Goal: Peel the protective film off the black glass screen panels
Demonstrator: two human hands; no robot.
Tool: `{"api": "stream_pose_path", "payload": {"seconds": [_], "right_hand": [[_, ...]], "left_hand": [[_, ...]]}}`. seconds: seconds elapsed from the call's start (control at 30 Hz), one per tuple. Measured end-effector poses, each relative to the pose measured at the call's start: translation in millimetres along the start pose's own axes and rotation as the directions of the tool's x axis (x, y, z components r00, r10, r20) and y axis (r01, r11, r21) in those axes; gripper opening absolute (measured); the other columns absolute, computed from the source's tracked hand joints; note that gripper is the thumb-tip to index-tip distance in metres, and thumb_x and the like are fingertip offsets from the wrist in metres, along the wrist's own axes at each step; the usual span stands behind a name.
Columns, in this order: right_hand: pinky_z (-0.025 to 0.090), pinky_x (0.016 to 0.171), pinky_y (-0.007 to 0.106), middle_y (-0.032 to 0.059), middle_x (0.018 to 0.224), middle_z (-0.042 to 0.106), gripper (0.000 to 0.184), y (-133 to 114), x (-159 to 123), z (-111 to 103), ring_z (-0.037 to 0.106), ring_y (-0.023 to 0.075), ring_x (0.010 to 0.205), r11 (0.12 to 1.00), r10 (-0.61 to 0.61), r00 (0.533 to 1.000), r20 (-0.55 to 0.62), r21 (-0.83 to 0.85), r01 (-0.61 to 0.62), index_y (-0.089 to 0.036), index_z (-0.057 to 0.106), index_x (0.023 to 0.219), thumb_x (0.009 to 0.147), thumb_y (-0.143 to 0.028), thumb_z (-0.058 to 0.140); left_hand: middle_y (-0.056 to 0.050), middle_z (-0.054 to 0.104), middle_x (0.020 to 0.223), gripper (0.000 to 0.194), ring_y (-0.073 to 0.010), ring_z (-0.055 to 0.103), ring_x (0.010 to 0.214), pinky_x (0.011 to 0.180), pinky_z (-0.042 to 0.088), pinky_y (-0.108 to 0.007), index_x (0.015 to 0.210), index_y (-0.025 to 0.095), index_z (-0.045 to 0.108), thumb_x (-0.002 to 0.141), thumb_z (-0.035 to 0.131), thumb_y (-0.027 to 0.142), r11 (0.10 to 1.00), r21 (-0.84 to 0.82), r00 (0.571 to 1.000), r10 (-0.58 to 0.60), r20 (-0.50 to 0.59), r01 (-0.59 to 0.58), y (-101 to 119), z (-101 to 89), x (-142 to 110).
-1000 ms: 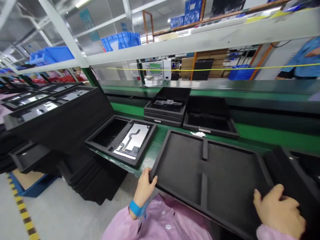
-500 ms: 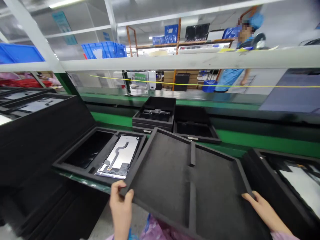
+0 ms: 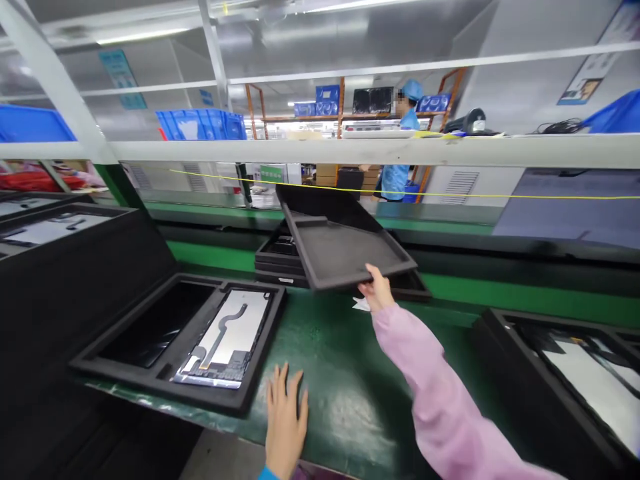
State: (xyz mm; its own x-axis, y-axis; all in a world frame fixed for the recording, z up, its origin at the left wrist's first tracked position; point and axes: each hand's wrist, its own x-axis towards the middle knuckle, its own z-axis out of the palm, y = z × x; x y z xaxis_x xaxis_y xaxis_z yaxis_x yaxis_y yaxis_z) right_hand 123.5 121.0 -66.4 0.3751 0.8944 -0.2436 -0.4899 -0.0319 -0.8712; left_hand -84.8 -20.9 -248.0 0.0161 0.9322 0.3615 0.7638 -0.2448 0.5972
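Observation:
My right hand is stretched forward in a pink sleeve and grips the near edge of an empty black foam tray. That tray is tilted in the air above the stack of black trays on the far side of the green bench. My left hand lies flat with fingers spread on the green bench top, near its front edge. It holds nothing. Just left of it sits a two-pocket black tray with a silver panel in its right pocket.
A black tray holding a pale panel sits at the right edge. Tall black foam stacks stand at the left. A white scrap lies on the bench. A grey rail and yellow cord cross ahead; a person in blue stands beyond.
The empty tray left my lap edge and went forward to the far stack, carried by my right hand alone. My left hand let go and settled flat on the bench.

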Motion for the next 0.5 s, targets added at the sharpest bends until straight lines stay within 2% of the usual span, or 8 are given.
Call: {"api": "stream_pose_path", "payload": {"seconds": [0.07, 0.13, 0.2, 0.23, 0.3, 0.37, 0.43, 0.5], "right_hand": [[0.045, 0.055, 0.017, -0.0016, 0.076, 0.046, 0.024, 4.1, 12.7, 52.1, 0.043, 0.0036, 0.057, 0.999, 0.036, 0.993, 0.117, -0.011, -0.035, -0.011, 0.047, 0.102, 0.095, -0.034, 0.047], [0.049, 0.061, 0.02, 0.0025, 0.086, 0.051, 0.027, 16.9, 19.0, 91.1, 0.051, 0.007, 0.068, 0.987, 0.153, 0.954, 0.257, -0.08, -0.137, -0.01, 0.048, 0.11, 0.096, -0.033, 0.046], [0.051, 0.065, 0.023, 0.0052, 0.093, 0.053, 0.028, 37.5, 17.0, 107.0, 0.054, 0.0096, 0.076, 0.953, 0.287, 0.892, 0.348, -0.197, -0.23, -0.01, 0.048, 0.113, 0.096, -0.032, 0.045], [0.05, 0.066, 0.023, 0.0057, 0.095, 0.053, 0.029, 48.7, 12.4, 104.9, 0.054, 0.01, 0.077, 0.931, 0.342, 0.863, 0.373, -0.259, -0.257, -0.01, 0.048, 0.114, 0.095, -0.032, 0.045], [0.05, 0.066, 0.024, 0.0056, 0.096, 0.053, 0.028, 67.0, -3.8, 81.6, 0.054, 0.0103, 0.077, 0.89, 0.415, 0.809, 0.416, -0.369, -0.267, -0.011, 0.048, 0.116, 0.094, -0.029, 0.048], [0.049, 0.069, 0.026, 0.0054, 0.095, 0.056, 0.029, 71.2, -28.0, 39.0, 0.056, 0.0114, 0.078, 0.86, 0.457, 0.747, 0.483, -0.454, -0.233, -0.012, 0.049, 0.115, 0.089, -0.024, 0.053], [0.048, 0.077, 0.03, 0.0061, 0.095, 0.06, 0.031, 54.8, -57.5, -15.4, 0.058, 0.0139, 0.083, 0.845, 0.46, 0.697, 0.549, -0.512, -0.155, -0.012, 0.055, 0.108, 0.08, -0.022, 0.063], [0.044, 0.089, 0.036, 0.0073, 0.093, 0.062, 0.033, 17.6, -88.8, -77.3, 0.058, 0.0175, 0.089, 0.842, 0.396, 0.717, 0.574, -0.539, -0.033, -0.011, 0.062, 0.098, 0.07, -0.025, 0.073]], "left_hand": [[-0.015, 0.047, 0.137, 0.034, -0.0312, 0.034, 0.134, 0.11, 0.028, -0.056, 0.114, 0.018, 0.059, 0.089, 0.037, 0.025, 0.999, 0.036, 0.999, -0.034, -0.015, 0.034, -7.6, 8.3, -12.0], [-0.014, 0.048, 0.136, 0.033, -0.0296, 0.037, 0.133, 0.109, 0.03, -0.054, 0.112, 0.019, 0.06, 0.089, 0.036, 0.024, 0.997, 0.057, 0.999, -0.05, -0.015, 0.051, -9.0, 7.0, -13.3], [-0.014, 0.049, 0.136, 0.033, -0.0283, 0.037, 0.133, 0.11, 0.03, -0.052, 0.111, 0.018, 0.061, 0.09, 0.035, 0.023, 0.996, 0.076, 0.999, -0.051, -0.004, 0.051, -7.6, 3.4, -9.1], [-0.014, 0.049, 0.136, 0.033, -0.0279, 0.037, 0.133, 0.111, 0.029, -0.051, 0.11, 0.018, 0.061, 0.09, 0.035, 0.023, 0.995, 0.085, 0.999, -0.046, 0.005, 0.046, -6.9, 2.5, -6.7], [-0.016, 0.05, 0.134, 0.035, -0.0287, 0.039, 0.132, 0.111, 0.028, -0.051, 0.109, 0.016, 0.061, 0.09, 0.034, 0.022, 0.995, 0.098, 0.999, -0.031, 0.023, 0.029, -7.0, 2.9, -3.7], [-0.019, 0.051, 0.132, 0.036, -0.0311, 0.041, 0.13, 0.109, 0.029, -0.054, 0.108, 0.014, 0.062, 0.09, 0.032, 0.022, 0.993, 0.12, 0.999, -0.014, 0.044, 0.009, -9.2, 4.6, -2.7], [-0.02, 0.052, 0.131, 0.04, -0.0337, 0.041, 0.129, 0.108, 0.029, -0.056, 0.109, 0.011, 0.062, 0.09, 0.029, 0.022, 0.986, 0.168, 0.997, -0.031, 0.069, 0.019, -12.1, 4.3, -0.7], [-0.023, 0.049, 0.133, 0.044, -0.0364, 0.04, 0.129, 0.105, 0.031, -0.056, 0.114, 0.007, 0.059, 0.09, 0.026, 0.021, 0.973, 0.221, 0.983, -0.101, 0.152, 0.065, -11.4, 0.6, 5.7]]}}
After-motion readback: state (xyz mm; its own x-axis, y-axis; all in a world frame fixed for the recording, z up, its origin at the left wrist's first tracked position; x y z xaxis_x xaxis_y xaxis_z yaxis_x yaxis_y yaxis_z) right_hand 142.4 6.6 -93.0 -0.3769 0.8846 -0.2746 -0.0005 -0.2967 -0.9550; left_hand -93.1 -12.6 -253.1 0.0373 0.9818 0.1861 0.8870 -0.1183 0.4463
